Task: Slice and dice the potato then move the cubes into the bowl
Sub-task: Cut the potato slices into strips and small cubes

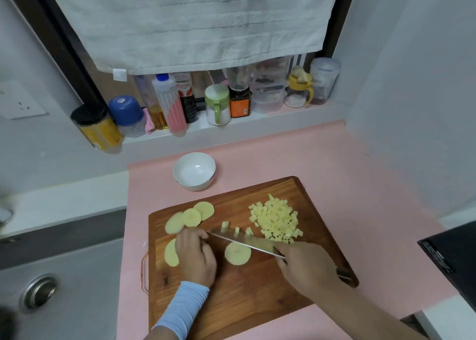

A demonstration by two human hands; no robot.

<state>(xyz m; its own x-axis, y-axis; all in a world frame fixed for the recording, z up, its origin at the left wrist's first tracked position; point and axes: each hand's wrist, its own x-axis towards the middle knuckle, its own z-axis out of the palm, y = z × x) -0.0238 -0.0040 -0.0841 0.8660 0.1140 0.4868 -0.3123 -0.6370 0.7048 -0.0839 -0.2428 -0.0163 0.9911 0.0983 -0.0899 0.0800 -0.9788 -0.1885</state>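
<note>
Pink counter (334,164), wooden board (257,293), bowl (193,185), towel (195,22)

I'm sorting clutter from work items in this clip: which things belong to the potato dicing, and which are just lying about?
In the job: cutting board; knife, gripped by the right hand; left hand by the blade tip; potato slices; diced cubes; empty white bowl.

Lying about: hanging towel; jars and bottles on the ledge; sink drain; wall socket.

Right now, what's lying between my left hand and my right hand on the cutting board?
Head view: one round potato slice lies between the left hand and right hand, with the knife spanning the gap just beyond it.
</note>
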